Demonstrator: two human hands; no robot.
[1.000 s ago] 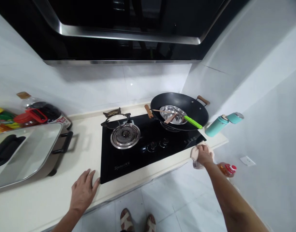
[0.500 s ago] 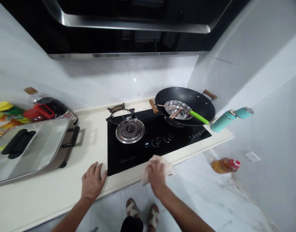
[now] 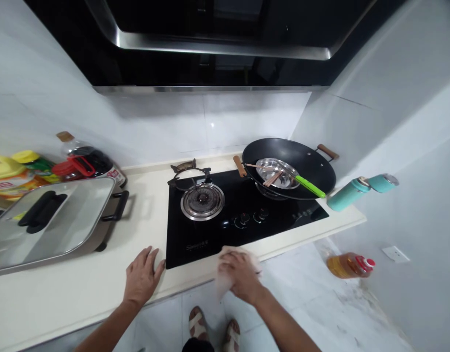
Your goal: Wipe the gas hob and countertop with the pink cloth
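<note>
While the left hand (image 3: pixel 143 276) rests apart, fingers slightly spread, the right hand (image 3: pixel 242 275) bends its fingers over a pale-pink cloth (image 3: pixel 222 283) before the black glass hob (image 3: pixel 233 198).

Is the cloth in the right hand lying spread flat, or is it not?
Not flat: the cloth bunches under the right hand, with one end hanging off the counter. Blur hides any folds.
</note>
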